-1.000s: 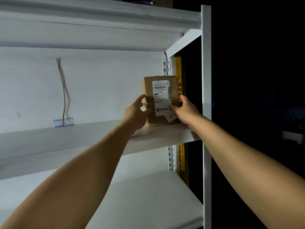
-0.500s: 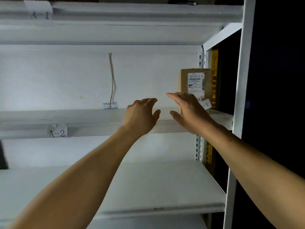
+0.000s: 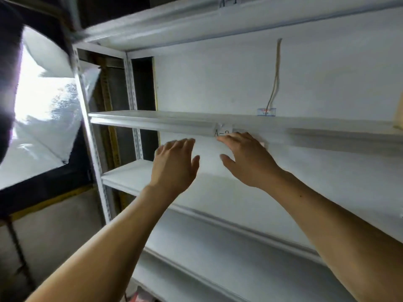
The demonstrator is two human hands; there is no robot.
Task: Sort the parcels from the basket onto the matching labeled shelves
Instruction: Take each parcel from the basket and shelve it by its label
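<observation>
Only a tan sliver of the parcel (image 3: 399, 118) visible at the far right edge, resting on the upper shelf (image 3: 152, 119) above the A-2 label (image 3: 222, 132). Both hands empty and spread: left hand (image 3: 174, 166) and right hand (image 3: 248, 160) in the air before the shelf edge, fingers loose, gripping nothing. Probably light, stiff cardboard; best taken by opposite side faces, not the corners.

The shelves (image 3: 152, 120) were white; a beige cord (image 3: 276, 68) hung above a blue-and-red tag (image 3: 266, 112).
</observation>
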